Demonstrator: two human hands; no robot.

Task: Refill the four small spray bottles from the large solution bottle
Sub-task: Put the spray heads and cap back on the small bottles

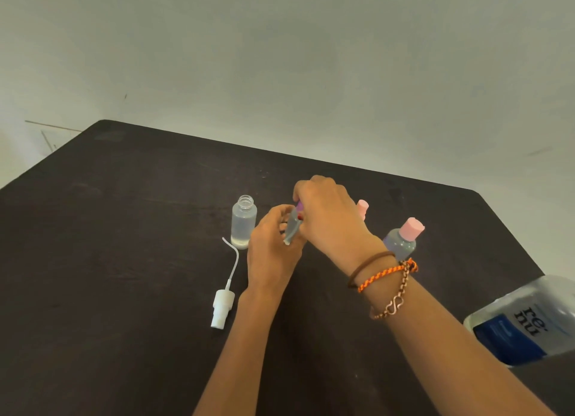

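Note:
My left hand [272, 244] grips the body of a small clear bottle [292, 227] held tilted above the dark table [124, 229]. My right hand [329, 216] curls over the bottle's purple top [299, 205] from above. Left of the hands stands an uncapped clear bottle [244, 222] with liquid in it. Its white spray head [222, 306] with a thin tube lies on the table nearby. A pink-capped bottle [403, 239] stands right of my right wrist. Another pink cap [362, 206] peeks out behind my right hand. The large solution bottle [525, 319] lies at the right edge.
A pale wall rises behind the table's far edge. Bracelets and a hair tie circle my right wrist [384, 278]. Bare dark tabletop spreads to the left and in front of the hands.

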